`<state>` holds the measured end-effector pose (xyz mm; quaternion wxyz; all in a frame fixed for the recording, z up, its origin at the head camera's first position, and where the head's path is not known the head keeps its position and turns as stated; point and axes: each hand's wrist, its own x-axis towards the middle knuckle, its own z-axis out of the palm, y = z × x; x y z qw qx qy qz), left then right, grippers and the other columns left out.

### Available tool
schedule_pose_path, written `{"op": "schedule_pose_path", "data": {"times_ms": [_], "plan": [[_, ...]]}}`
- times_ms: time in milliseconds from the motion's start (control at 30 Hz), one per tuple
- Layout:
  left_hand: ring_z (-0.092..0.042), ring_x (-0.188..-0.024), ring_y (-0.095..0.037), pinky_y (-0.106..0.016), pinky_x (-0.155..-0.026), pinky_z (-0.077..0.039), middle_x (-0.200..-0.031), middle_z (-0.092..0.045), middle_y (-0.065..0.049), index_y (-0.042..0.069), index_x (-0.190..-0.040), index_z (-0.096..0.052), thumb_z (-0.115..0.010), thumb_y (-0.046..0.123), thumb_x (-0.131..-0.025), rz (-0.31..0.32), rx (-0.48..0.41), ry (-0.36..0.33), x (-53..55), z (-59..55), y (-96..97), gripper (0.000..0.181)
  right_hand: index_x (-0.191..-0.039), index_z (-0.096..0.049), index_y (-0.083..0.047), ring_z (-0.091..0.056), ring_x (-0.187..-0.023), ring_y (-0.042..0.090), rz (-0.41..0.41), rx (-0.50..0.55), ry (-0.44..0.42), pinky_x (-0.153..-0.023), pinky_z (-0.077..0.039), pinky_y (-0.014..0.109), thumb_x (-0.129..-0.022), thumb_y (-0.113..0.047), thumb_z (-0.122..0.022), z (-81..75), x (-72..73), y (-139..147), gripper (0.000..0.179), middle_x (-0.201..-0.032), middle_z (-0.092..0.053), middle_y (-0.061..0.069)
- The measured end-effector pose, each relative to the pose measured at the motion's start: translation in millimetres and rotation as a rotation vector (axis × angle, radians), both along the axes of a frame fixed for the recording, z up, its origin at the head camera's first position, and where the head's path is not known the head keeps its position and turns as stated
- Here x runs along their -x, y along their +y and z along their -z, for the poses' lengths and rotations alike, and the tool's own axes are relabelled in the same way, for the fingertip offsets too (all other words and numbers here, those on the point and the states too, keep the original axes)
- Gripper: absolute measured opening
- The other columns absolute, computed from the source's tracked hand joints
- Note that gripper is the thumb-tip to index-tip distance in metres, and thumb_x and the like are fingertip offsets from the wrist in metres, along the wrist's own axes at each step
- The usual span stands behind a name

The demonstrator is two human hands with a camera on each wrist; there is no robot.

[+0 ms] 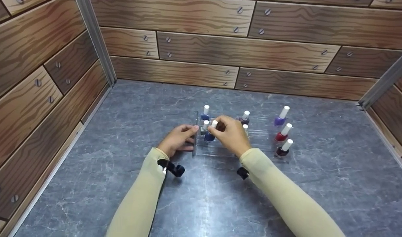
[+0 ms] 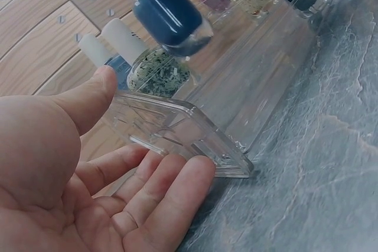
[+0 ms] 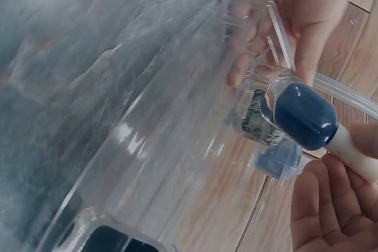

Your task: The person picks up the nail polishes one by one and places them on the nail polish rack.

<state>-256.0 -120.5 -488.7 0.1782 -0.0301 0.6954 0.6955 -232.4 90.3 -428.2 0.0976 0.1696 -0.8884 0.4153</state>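
Note:
My right hand (image 1: 232,133) pinches the white cap of a dark blue nail polish bottle (image 1: 209,136) between thumb and fingers. In the left wrist view this nail polish bottle (image 2: 171,19) hangs tilted above the front tier of a clear stepped rack (image 2: 189,125). My left hand (image 1: 181,138) is at the rack's left end panel (image 1: 195,138). Its thumb touches the panel's upper edge, and the loosely extended fingers rest against the outer face. Behind the held bottle, a speckled polish bottle (image 2: 159,72) and a lighter blue one (image 1: 205,117) stand on the rack.
Purple (image 1: 280,120), red (image 1: 281,136) and dark (image 1: 282,151) polish bottles line the rack's right end. Two more, a dark one (image 1: 244,119) and a pale one (image 1: 245,128), stand mid-rack, partly behind my right hand. Wood-patterned walls (image 1: 201,46) enclose the grey marbled tabletop (image 1: 148,105).

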Motion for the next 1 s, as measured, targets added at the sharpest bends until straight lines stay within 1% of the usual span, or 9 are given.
{"op": "schedule_pose_path", "data": {"times_ms": [133,300,533,700,833,900,1000], "plan": [[-0.064,-0.099,-0.022,-0.035,-0.079,-0.064,-0.12,-0.062,-0.012,0.007,-0.13,-0.061,-0.068,0.041,-0.1,0.0,-0.006,-0.008,0.0,1.2,1.3,0.046,-0.088,-0.069,-0.011,-0.059,-0.073,0.015,-0.018,-0.071,0.029,-0.067,-0.053,0.031,-0.089,-0.02,-0.083,7.8,-2.0,-3.9,0.016,-0.08,-0.066,0.0],[-0.065,-0.097,-0.022,-0.035,-0.078,-0.065,-0.116,-0.064,-0.011,0.006,-0.129,-0.062,-0.068,0.04,-0.101,0.009,-0.014,-0.008,0.5,1.2,4.8,0.044,-0.086,-0.067,-0.012,-0.059,-0.073,0.014,-0.045,-0.116,0.051,-0.066,-0.053,0.03,-0.091,-0.02,-0.082,14.8,-5.4,-5.8,0.017,-0.081,-0.066,-0.001],[-0.065,-0.098,-0.022,-0.036,-0.079,-0.065,-0.114,-0.064,-0.012,0.006,-0.128,-0.062,-0.069,0.04,-0.1,0.021,-0.007,-0.004,-0.4,0.3,7.0,0.044,-0.09,-0.069,-0.013,-0.06,-0.074,0.014,-0.046,-0.181,0.049,-0.067,-0.055,0.032,-0.092,-0.022,-0.081,17.8,-8.1,-6.1,0.015,-0.082,-0.067,-0.002],[-0.065,-0.098,-0.022,-0.036,-0.08,-0.065,-0.115,-0.063,-0.012,0.006,-0.129,-0.062,-0.069,0.04,-0.1,0.031,-0.012,-0.005,-2.0,1.4,7.0,0.045,-0.092,-0.071,-0.012,-0.061,-0.073,0.015,-0.043,-0.216,0.078,-0.068,-0.055,0.033,-0.09,-0.023,-0.082,20.6,-9.3,-8.3,0.016,-0.082,-0.068,-0.001],[-0.065,-0.097,-0.022,-0.035,-0.08,-0.064,-0.114,-0.064,-0.012,0.006,-0.129,-0.063,-0.068,0.04,-0.101,0.024,-0.012,-0.006,-2.6,2.6,4.6,0.045,-0.093,-0.071,-0.012,-0.061,-0.073,0.015,-0.052,-0.238,0.093,-0.068,-0.056,0.032,-0.088,-0.024,-0.084,21.0,-9.0,-12.7,0.018,-0.082,-0.068,-0.001],[-0.066,-0.097,-0.022,-0.035,-0.08,-0.064,-0.114,-0.064,-0.012,0.006,-0.129,-0.063,-0.068,0.041,-0.101,0.017,-0.01,-0.002,-2.5,2.8,2.8,0.045,-0.097,-0.072,-0.012,-0.062,-0.076,0.015,-0.059,-0.24,0.081,-0.07,-0.057,0.032,-0.088,-0.024,-0.085,19.2,-9.5,-14.4,0.02,-0.085,-0.069,0.0],[-0.066,-0.099,-0.023,-0.035,-0.08,-0.064,-0.116,-0.065,-0.013,0.006,-0.13,-0.062,-0.068,0.042,-0.1,0.013,-0.008,0.003,-2.2,3.6,-0.6,0.048,-0.106,-0.071,-0.009,-0.064,-0.082,0.017,-0.062,-0.235,0.032,-0.075,-0.058,0.032,-0.089,-0.024,-0.084,14.4,-13.5,-13.6,0.026,-0.092,-0.071,0.003]]}}
